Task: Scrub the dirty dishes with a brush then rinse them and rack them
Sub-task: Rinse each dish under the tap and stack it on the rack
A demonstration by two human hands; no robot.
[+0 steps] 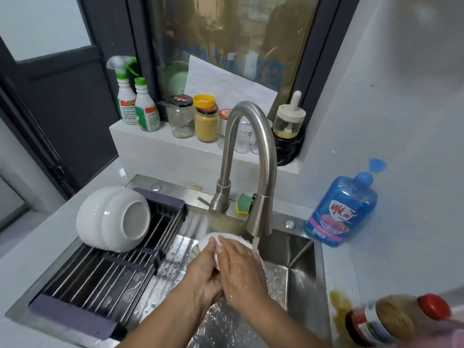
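left hand (204,272) grips bowl (238,238) under faucet (261,212), right hand (242,273) on it

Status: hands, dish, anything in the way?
Left hand holds bowl under running faucet; right hand flat on it; two bowls on rack; nothing in the way.

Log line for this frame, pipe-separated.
phase: rinse | left hand holds bowl | right hand rests flat on bowl | faucet running | two racked bowls on rack
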